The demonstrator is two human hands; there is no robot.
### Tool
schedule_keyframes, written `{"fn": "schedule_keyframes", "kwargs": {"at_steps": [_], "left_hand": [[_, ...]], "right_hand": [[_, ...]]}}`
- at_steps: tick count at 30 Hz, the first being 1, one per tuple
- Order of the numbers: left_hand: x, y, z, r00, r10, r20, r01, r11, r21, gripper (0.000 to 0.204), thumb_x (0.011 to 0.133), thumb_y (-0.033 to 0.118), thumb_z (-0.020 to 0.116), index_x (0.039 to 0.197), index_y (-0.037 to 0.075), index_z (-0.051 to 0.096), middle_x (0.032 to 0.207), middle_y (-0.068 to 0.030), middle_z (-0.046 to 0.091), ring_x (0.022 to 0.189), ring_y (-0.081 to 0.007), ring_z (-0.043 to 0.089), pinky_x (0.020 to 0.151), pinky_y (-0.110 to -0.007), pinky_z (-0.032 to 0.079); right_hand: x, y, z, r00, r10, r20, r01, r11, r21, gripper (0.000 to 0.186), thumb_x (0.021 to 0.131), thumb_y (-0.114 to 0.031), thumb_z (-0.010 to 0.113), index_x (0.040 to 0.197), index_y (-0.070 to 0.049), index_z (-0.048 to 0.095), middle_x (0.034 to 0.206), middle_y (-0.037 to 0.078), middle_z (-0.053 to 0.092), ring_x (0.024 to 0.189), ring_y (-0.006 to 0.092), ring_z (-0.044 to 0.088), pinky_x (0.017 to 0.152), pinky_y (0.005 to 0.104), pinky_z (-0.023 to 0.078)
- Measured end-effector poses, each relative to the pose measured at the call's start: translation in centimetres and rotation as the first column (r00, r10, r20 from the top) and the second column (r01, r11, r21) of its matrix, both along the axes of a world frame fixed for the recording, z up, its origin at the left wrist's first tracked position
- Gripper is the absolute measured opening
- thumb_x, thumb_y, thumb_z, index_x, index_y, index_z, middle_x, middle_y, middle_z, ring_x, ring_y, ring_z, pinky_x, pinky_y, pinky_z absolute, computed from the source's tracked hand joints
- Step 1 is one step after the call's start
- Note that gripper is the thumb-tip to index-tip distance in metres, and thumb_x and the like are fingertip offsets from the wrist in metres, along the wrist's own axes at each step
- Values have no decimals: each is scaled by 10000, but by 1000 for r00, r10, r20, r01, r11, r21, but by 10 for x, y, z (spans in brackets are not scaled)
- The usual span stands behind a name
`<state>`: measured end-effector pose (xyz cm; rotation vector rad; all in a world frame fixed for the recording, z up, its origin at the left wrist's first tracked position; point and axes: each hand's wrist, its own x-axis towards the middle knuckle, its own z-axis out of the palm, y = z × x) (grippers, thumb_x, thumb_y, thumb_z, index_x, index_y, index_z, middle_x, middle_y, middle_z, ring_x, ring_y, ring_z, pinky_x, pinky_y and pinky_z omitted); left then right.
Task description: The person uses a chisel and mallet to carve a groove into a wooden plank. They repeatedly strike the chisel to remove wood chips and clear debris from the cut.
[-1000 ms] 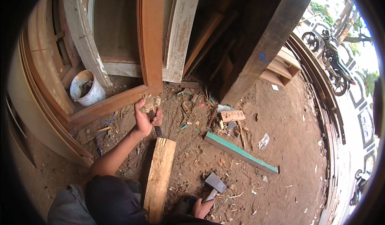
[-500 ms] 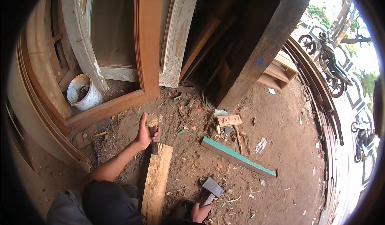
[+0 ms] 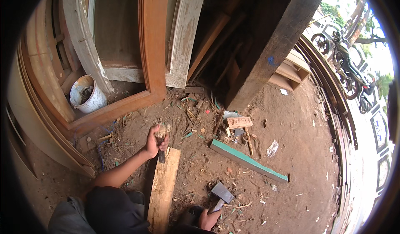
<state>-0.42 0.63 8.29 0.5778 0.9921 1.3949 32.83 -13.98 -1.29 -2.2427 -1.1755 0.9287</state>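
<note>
My left hand is closed round a chisel with a frayed, mushroomed handle top. The chisel stands roughly upright, its dark blade at the far end of a pale, rough-faced timber piece. Whether the edge touches the wood I cannot tell. That timber runs from the lower edge of the view, beside my legs, away from me. Low to the right of it, my right hand grips the short handle of a hammer with a blocky grey metal head, held apart from the chisel.
A green-topped wooden bar lies on the dirt to the right, near a small carved block and wood scraps. Door frames lean at the far left around a paint-stained bucket. A thick dark post rises ahead; motorcycles stand far right.
My left thumb has come down against the chisel's handle, and that hand sits slightly lower. The right hand and hammer have hardly moved.
</note>
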Motion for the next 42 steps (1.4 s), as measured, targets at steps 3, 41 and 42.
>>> {"fn": "schedule_keyframes", "kwargs": {"at_steps": [3,41,42], "left_hand": [[-2,0,-14,978,154,141,-133,979,-153,642,814,692,374,596,91,423,444,26,325,337,-91,287,348,-260,227],[14,5,1,974,201,-104,-184,971,154,740,795,799,239,613,107,427,445,42,355,320,-85,247,319,-259,180],[27,0,-8,963,213,-165,-212,977,24,753,793,813,220,603,116,434,437,45,363,311,-82,246,309,-258,173]], "right_hand": [[0,0,0,1000,0,-6,0,1000,23,694,742,-157,579,1332,73,295,1182,326,495,1112,465,502,950,461,387],[-2,1,4,1000,24,20,-25,999,20,689,761,-166,574,1339,80,291,1225,314,473,1152,452,483,983,447,368],[-2,1,4,1000,27,9,-27,999,23,691,761,-165,573,1340,81,288,1226,316,473,1152,452,483,984,447,367]]}}
